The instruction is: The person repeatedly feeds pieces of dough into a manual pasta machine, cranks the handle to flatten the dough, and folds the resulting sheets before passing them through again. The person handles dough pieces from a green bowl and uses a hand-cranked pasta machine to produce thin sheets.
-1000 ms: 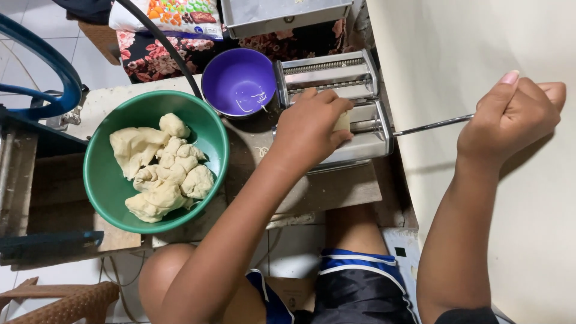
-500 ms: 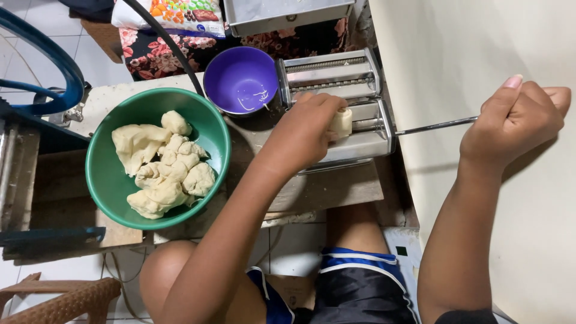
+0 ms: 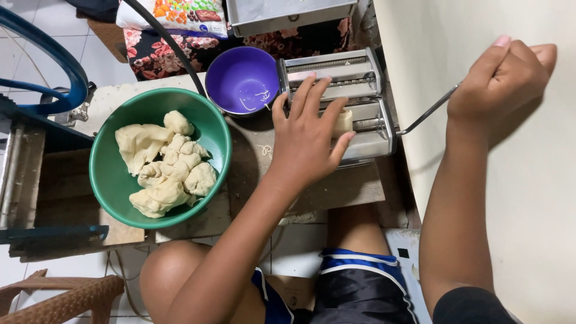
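On the metal pasta roller (image 3: 336,102), the left hand (image 3: 306,138) lies flat, fingers spread, pressing a pale dough piece (image 3: 343,122) into the rollers. Right of the roller, the right hand (image 3: 501,78) is clenched on the crank handle (image 3: 427,113) — feeding underway, steady turning needed. Left of the roller, a green bowl (image 3: 210,129) holds dough lumps (image 3: 165,165).

A person's left hand (image 3: 309,141) lies flat, fingers spread, on a metal pasta machine (image 3: 342,102) at the bench's (image 3: 336,192) right edge, pressing a dough piece (image 3: 343,122). The right hand (image 3: 501,78) grips the crank handle (image 3: 429,111). A green bowl (image 3: 120,198) of dough lumps (image 3: 165,165) overhangs the front edge, with a purple bowl (image 3: 243,78) near the back.
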